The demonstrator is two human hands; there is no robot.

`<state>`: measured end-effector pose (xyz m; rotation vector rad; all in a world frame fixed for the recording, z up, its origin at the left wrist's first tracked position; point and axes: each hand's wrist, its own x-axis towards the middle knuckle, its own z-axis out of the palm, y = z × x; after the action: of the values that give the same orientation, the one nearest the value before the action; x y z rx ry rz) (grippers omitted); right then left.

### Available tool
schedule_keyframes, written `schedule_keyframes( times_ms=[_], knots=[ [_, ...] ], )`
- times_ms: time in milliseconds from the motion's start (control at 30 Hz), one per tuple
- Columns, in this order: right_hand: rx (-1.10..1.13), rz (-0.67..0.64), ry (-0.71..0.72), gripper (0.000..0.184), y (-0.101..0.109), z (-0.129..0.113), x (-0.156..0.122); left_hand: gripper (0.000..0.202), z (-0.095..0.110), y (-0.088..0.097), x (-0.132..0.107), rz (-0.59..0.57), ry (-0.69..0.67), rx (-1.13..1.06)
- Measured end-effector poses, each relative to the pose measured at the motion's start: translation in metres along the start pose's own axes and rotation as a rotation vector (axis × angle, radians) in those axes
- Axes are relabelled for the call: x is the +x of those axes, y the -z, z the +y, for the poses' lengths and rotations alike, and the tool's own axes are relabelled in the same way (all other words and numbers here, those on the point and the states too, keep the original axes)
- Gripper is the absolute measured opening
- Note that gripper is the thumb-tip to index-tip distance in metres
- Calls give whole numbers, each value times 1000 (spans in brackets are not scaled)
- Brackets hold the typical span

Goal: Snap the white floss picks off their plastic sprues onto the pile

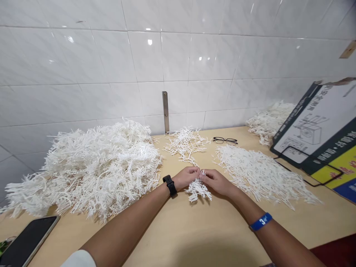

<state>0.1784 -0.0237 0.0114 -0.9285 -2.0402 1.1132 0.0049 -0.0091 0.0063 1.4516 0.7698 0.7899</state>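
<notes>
My left hand [188,177] and my right hand [216,181] meet at the middle of the table, fingers pinched together. Between them they grip a white branched plastic piece [198,190], whose twiggy end hangs below the fingertips. Just beyond my hands lies a small loose heap of white branched pieces [185,144]. At the left rises a big pile of bushy white branched pieces [105,170]. On the right, short white sticks [261,172] are spread in a flat layer. The fingertips partly hide the upper end of the held piece.
Black-framed glasses [225,141] rest at the back of the table [178,230]. A printed cardboard box [314,126] with a black wire frame [308,181] stands at the right, before another white pile [268,118]. A phone [29,239] lies front left. The tiled wall [178,55] bounds the back.
</notes>
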Motion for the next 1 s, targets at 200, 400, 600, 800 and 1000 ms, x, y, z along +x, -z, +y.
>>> schedule_keyframes(
  times_ms=[200, 400, 600, 800, 1000],
  knots=[
    [20, 24, -45, 52, 0, 1, -1, 37, -3, 3, 0, -30, 49, -3],
    [-11, 167, -57, 50, 1, 3, 1, 41, -1, 1, 0, -81, 58, -48],
    [-114, 213, -16, 45, 2, 6, 1, 39, 1, -2, -1, -121, 2, 99],
    [-281, 320, -25, 47, 1, 7, 3, 33, 3, -1, -2, -124, 18, 174],
    [-390, 434, -104, 49, -8, 2, 7, 31, 3, 1, 4, -112, -13, 147]
  ],
)
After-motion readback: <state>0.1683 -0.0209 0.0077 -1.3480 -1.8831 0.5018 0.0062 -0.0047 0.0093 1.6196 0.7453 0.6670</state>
